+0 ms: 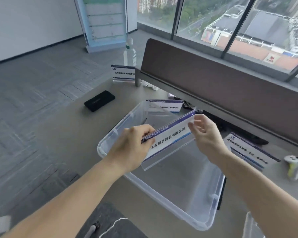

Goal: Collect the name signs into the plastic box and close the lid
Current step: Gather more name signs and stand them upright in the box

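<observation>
Sitting open-topped on the desk (67,134), the box (196,219) has a sign (170,136) held tilted above it. The left hand (131,143) grips the sign's left end, fingers curled over its top edge; the right hand (205,134) pinches the right end, fingers loosely spread. A second sign (248,150) lies right of the box, a third sign (170,106) stands just behind it, and a far sign (123,73) stands by a bottle (129,54)

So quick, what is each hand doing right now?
Left hand: grips the name sign at its left end, over the plastic box.
Right hand: pinches its right end.
</observation>
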`<state>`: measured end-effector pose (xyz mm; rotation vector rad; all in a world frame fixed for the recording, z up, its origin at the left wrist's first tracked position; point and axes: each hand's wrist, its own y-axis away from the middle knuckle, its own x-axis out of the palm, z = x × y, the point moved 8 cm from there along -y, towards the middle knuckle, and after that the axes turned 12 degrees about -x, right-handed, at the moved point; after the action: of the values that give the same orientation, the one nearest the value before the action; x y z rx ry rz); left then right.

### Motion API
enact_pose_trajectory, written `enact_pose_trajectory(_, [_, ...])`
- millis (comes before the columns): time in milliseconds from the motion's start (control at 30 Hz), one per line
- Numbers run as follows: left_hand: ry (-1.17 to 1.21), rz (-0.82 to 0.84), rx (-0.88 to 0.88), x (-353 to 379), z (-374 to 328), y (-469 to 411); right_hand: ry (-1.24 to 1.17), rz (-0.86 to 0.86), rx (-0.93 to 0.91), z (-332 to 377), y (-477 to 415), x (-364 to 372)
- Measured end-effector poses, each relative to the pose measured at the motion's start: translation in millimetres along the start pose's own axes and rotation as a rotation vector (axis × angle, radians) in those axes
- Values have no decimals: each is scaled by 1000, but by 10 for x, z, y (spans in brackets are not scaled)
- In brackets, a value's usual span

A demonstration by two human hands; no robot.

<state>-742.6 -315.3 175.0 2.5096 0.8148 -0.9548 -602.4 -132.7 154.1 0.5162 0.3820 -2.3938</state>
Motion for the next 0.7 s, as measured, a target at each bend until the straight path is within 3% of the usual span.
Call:
enact_pose_trajectory(200, [-407,126,-131,568,456,-55,-22,91,87,-886,-91,662])
enact_pose_trajectory(700, [-610,355,-358,1010,854,-187,-199,61,236,-1500,-229,1355])
